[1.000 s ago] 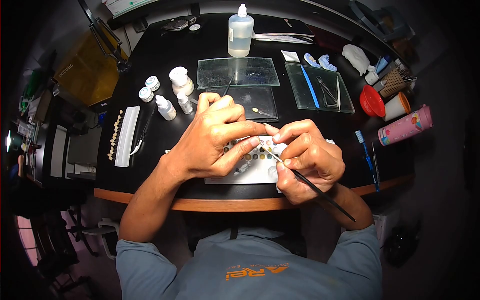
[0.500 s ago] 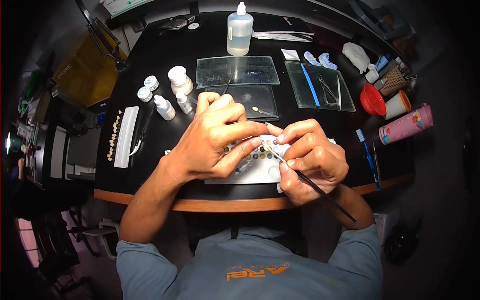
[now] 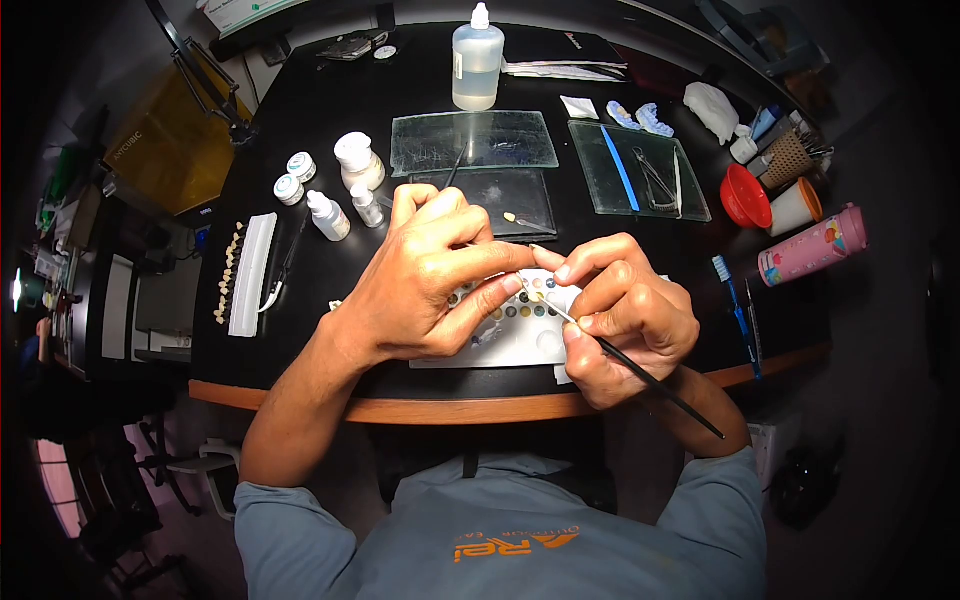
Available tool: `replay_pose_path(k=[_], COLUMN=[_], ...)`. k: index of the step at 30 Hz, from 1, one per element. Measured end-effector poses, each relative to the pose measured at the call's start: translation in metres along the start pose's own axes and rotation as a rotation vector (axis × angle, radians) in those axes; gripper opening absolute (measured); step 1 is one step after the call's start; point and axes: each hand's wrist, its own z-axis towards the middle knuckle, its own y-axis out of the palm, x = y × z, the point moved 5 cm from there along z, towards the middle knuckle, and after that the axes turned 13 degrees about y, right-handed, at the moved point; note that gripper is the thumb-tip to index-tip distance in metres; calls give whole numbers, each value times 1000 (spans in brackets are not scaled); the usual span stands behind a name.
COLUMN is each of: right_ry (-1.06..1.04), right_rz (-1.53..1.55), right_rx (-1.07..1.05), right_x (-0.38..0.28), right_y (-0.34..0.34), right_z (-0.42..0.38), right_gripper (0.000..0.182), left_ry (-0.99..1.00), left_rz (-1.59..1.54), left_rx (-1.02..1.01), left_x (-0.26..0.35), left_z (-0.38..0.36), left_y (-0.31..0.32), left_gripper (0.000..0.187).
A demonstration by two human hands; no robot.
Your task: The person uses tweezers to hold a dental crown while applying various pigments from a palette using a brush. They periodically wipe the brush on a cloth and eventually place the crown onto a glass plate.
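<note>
My right hand (image 3: 635, 325) grips a thin brush (image 3: 655, 384) with a black handle, its pale tip pointing up and left toward my other hand. My left hand (image 3: 440, 275) is closed in a pinch, thumb and index finger meeting near the brush tip. What lies between those fingertips is too small to make out. Beneath both hands is a white palette (image 3: 440, 358) with several small wells of coloured material, partly covered by my fingers. Just beyond, a small tooth-coloured piece (image 3: 510, 217) rests on a dark slab (image 3: 530, 190).
A scratched glass plate (image 3: 420, 145) and a clear bottle (image 3: 478, 65) stand behind. Small bottles (image 3: 329, 216), jars and a tooth shade guide (image 3: 250, 275) are at left. To the right are a glass plate with tools (image 3: 620, 190), a red bowl (image 3: 745, 196), a pink flask (image 3: 810, 247) and a toothbrush (image 3: 735, 305).
My right hand and the brush have shifted very slightly, the handle's end moving a little right and up. My left hand holds almost the same position.
</note>
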Motion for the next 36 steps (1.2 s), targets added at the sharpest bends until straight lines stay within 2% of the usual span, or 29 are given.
replay_pose_path(k=[22,36], right_ry=[44,18], right_rz=[64,-17], right_rx=[-3,-6], right_x=[6,0], right_y=[-1,1], right_z=[1,1], right_gripper=[19,20], left_ry=[9,5], left_rz=[25,41], left_rx=[30,3], left_x=[-1,0], left_z=[-2,0], left_y=[1,0], left_gripper=[28,29])
